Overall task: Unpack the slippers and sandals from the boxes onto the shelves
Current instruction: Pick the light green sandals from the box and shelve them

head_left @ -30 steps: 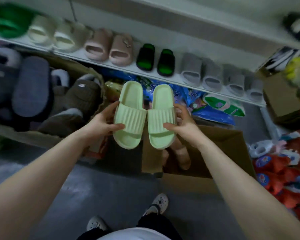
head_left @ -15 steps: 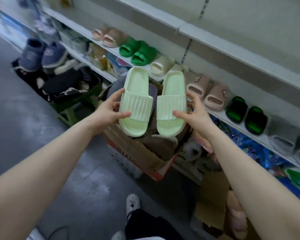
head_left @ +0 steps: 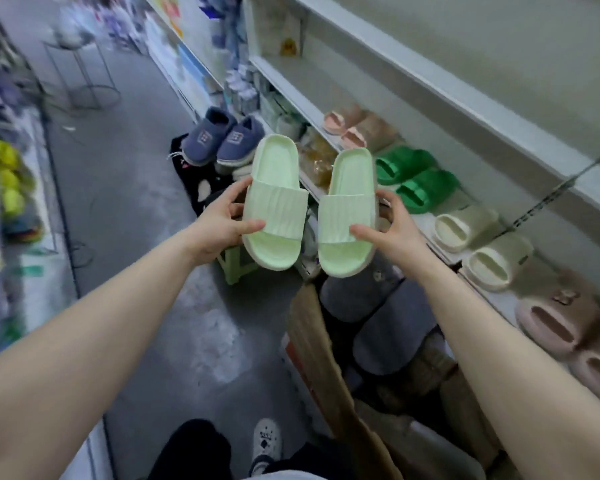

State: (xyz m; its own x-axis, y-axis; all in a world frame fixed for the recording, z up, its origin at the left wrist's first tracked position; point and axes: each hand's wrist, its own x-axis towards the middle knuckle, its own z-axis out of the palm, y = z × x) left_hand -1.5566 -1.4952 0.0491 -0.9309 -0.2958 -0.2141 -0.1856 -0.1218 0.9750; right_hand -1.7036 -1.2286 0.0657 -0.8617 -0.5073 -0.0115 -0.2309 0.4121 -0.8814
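- Both hands are busy: the left hand (head_left: 219, 225) grips one pale green ribbed-strap foam slide (head_left: 276, 202) by its outer edge, thumb laid across the strap, and the right hand (head_left: 394, 226) grips the matching pale green slide (head_left: 349, 213) the same way.
- The pair hangs side by side in the air, toes toward the person, above the floor and just short of the white metal shelf (head_left: 426, 220) on the right. Neither slide touches the shelf yet.
- Already done, by the look of it: the shelf carries a row of pairs — peach and tan slides (head_left: 357, 128), bright green chunky slides (head_left: 416, 178), cream foam slides (head_left: 482, 244) and fuzzy pink slippers (head_left: 568, 327).
- Bare shelf shows farther along, beyond the peach pair, and that looks like the likeliest home for this pale green pair.
- Plenty left, I'd say: the brown cardboard box (head_left: 326, 358) below the shelf holds grey fabric slippers (head_left: 388, 320), with more dark shapes beneath that I cannot make out.
- Out on the grey floor, a pair of blue-grey closed plush slippers (head_left: 222, 140) sits on top of a heap of stock, not on the shelf.
- My read: somewhere in the middle of the job, with this pair in transit and at least one box not yet emptied.
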